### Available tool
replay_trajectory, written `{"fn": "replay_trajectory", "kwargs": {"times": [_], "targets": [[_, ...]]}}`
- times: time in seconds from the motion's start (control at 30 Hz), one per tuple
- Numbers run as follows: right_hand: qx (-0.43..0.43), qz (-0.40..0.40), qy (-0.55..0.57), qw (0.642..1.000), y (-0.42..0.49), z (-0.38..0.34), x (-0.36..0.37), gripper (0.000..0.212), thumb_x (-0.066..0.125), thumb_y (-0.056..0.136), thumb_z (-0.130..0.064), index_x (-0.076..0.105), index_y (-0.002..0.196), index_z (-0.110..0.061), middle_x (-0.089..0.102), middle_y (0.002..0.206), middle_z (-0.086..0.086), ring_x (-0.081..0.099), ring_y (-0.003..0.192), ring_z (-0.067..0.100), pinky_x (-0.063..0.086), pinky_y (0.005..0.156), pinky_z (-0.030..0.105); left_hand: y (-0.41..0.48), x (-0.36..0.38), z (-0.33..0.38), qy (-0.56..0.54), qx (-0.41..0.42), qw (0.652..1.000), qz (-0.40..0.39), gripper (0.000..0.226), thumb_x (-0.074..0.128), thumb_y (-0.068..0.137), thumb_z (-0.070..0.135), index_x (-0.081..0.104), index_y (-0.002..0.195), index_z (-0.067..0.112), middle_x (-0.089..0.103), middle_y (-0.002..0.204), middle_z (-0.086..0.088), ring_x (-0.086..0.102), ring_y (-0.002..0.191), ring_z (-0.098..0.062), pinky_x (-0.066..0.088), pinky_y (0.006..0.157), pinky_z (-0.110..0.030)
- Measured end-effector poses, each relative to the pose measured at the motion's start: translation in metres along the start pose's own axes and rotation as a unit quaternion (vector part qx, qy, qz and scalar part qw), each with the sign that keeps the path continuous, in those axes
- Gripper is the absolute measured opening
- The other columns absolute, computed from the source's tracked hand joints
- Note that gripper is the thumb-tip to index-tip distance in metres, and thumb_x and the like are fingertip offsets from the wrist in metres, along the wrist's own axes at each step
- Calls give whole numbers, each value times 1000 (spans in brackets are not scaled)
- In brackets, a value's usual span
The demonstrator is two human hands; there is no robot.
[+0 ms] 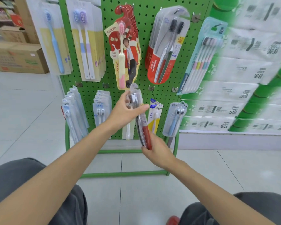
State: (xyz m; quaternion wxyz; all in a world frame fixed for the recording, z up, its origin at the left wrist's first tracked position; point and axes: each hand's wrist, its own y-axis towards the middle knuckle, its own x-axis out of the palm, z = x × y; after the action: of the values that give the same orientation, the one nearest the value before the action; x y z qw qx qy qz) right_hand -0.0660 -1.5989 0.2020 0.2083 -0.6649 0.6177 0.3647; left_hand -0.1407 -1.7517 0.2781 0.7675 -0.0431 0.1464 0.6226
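Toothbrushes (145, 133) between left grip (125, 114) (top), right grip (157, 151)

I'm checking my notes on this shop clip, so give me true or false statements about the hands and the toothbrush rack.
The left hand and right hand both hold one clear-and-red plastic toothbrush pack. True.
The perforated metal rack panel is blue. False: the panel is green.
A red-and-clear Colgate toothbrush pack hangs in the upper row. True.
Brown cardboard boxes stand right of the rack. False: the boxes stand at its left.
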Motion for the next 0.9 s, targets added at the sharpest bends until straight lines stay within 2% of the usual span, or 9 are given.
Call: {"fn": "replay_trajectory", "kwargs": {"times": [0.07,0.17,0.27,0.37,0.43,0.53,0.63,0.77,0.9], "targets": [[-1,-9,26,1000,1,1,2,73,50,83,-4,28,146,-34,57,101,8,54,92,25,47,77,34,1,3,0,-55,-20,998,-2,91,79,78,42,25,150,29,49,136,-5,60,110,-15,57,89,-37],[27,-43,80,996,-1,-3,0,90,60,89,-13,5,153,-44,48,136,-2,55,111,13,50,92,28,3,2,2,-102,-43,994,6,72,61,93,14,24,151,33,56,130,-10,63,106,-20,59,85,-40],[45,-77,206,974,-4,-8,-5,102,78,82,-17,4,149,-44,45,124,-26,54,100,-19,46,77,5,1,0,2,-108,-8,994,14,52,43,99,1,41,144,27,66,116,-4,66,105,-21,60,81,-37],[48,-80,285,954,-1,-4,-4,108,81,78,-7,6,143,-49,59,124,-15,66,100,-2,52,79,14,3,-2,-2,-167,-16,985,33,41,42,102,2,54,135,23,71,114,0,69,103,-19,58,83,-39],[59,-66,290,953,2,-1,0,98,80,76,-2,21,137,-49,63,124,-4,68,102,7,55,77,20,4,-2,-4,-216,-41,975,31,40,41,103,4,54,136,22,71,114,-3,70,101,-20,57,86,-42],[89,-69,283,952,4,2,3,73,77,78,2,40,131,-31,65,117,-2,67,94,2,53,70,16,5,-1,-8,-272,-65,960,6,37,40,103,4,53,134,20,71,116,-7,70,102,-21,58,84,-40],[113,-67,293,947,8,4,0,63,75,81,-2,44,131,-23,67,112,-6,66,94,-1,53,72,15,5,1,-10,-286,-73,955,-25,32,40,104,8,56,130,19,71,115,-7,70,100,-20,59,79,-36],[113,-24,310,944,20,6,-17,53,74,83,-7,48,126,-26,68,115,-4,65,108,16,57,85,30,1,10,-13,-245,-77,961,-102,32,41,104,9,59,129,16,72,115,-9,69,103,-23,57,86,-40],[96,21,337,936,29,3,-46,47,72,85,-7,54,126,-19,72,112,-3,69,102,14,57,76,25,-1,17,-13,-234,-88,955,-160,33,42,103,9,57,133,15,70,120,-10,68,106,-24,57,85,-39]]}}
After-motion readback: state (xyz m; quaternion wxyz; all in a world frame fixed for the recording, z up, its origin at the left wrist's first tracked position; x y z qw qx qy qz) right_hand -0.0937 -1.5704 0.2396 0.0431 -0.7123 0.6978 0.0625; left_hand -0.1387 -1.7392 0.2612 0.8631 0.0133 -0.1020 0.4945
